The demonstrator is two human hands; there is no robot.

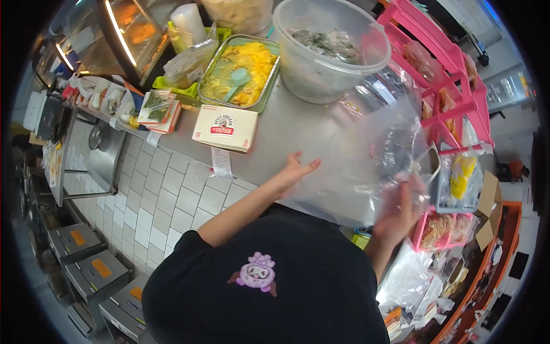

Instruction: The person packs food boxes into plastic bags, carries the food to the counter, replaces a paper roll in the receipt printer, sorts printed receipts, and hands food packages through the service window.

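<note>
A large clear plastic bag (355,166) spreads over the steel counter, with its loose side toward the left. My right hand (401,206) grips the bag at its right end, fingers partly seen through the film. My left hand (301,171) is near the bag's left edge, fingers apart and holding nothing. Left of that hand sits a closed cream food box (225,128) with a red and black printed label. A paper receipt (221,163) hangs over the counter edge below the box.
Behind the box stands a metal tray (266,98) of yellow food with a pale green scoop (239,78). A big translucent tub (309,77) holds small wrapped packets. Pink racks (458,109) and a pink basket (423,229) line the right side.
</note>
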